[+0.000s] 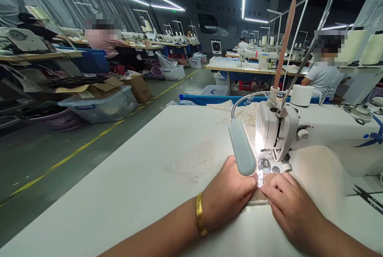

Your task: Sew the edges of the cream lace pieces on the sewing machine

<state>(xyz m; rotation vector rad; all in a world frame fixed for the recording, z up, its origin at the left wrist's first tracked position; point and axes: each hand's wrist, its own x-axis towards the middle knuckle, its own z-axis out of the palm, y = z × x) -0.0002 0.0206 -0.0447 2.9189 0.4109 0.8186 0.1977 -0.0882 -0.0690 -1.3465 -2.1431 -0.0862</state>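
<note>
Both hands are at the front of a white sewing machine [329, 123], just before its needle area. My left hand [229, 195], with a gold bangle at the wrist, is closed, its thumb and fingers pinching the left side of a small white piece of fabric [260, 179]. From the right, my right hand [291, 203] pinches near the same piece's lower edge with thumb and forefinger. A grey-green lamp head [243, 147] hangs over my left fingers and hides part of them. Behind the needle area lies cream lace fabric [249, 113].
A sheer lace piece [194, 161] lies on the white table [119, 205] to the left. Black scissors [369, 199] rest at the right edge. Thread cones [372, 50] stand at the upper right. Co-workers sit at other machines beyond a yellow-lined aisle [77, 151].
</note>
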